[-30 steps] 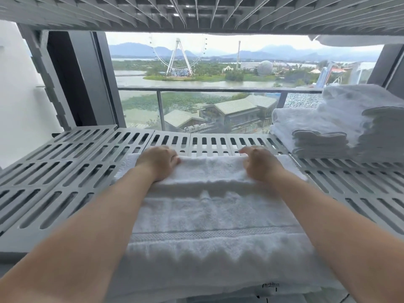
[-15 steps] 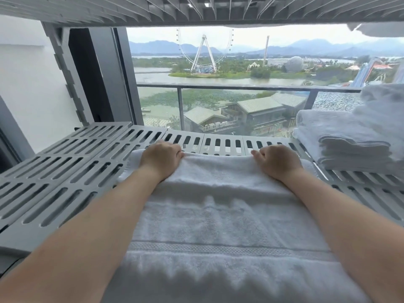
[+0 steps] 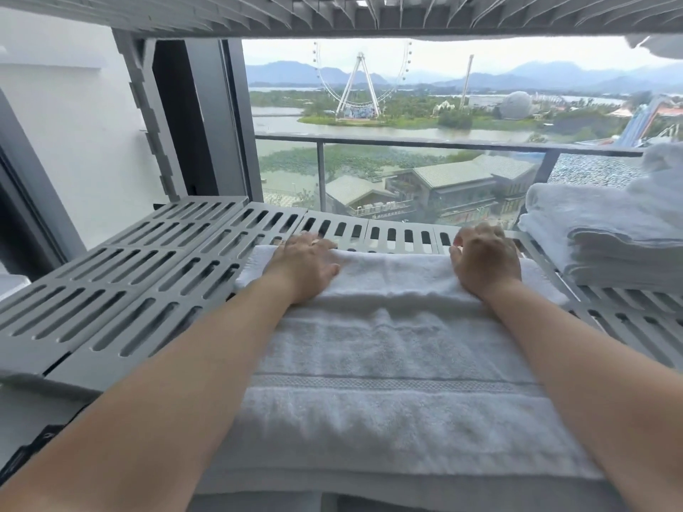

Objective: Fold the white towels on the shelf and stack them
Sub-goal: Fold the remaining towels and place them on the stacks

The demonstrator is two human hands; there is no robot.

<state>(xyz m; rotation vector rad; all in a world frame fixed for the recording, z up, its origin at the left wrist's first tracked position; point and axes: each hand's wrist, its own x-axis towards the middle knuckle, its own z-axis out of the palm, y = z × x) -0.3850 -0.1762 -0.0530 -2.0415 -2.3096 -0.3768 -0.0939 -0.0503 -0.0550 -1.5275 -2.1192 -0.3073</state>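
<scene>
A white towel (image 3: 388,349) lies spread on the grey slatted shelf (image 3: 122,290), its far part folded back into a thicker band, its near end hanging over the shelf's front edge. My left hand (image 3: 306,264) lies flat, palm down, on the left end of that fold with the fingers spread. On the right end rests my right hand (image 3: 486,260), palm down with the fingers bent over the far edge and no cloth seen pinched. A stack of folded white towels (image 3: 606,238) stands at the right of the shelf.
Another slatted shelf (image 3: 332,12) hangs close overhead, with white cloth (image 3: 658,46) at its right end. Behind the shelf is a window (image 3: 406,142) with a balcony rail. A grey upright post (image 3: 155,116) stands at the back left; bare shelf lies left of the towel.
Both hands were closed on the towel's far edge; now the left hand has flattened on the fold and the right has loosened. The view has shifted left and closer.
</scene>
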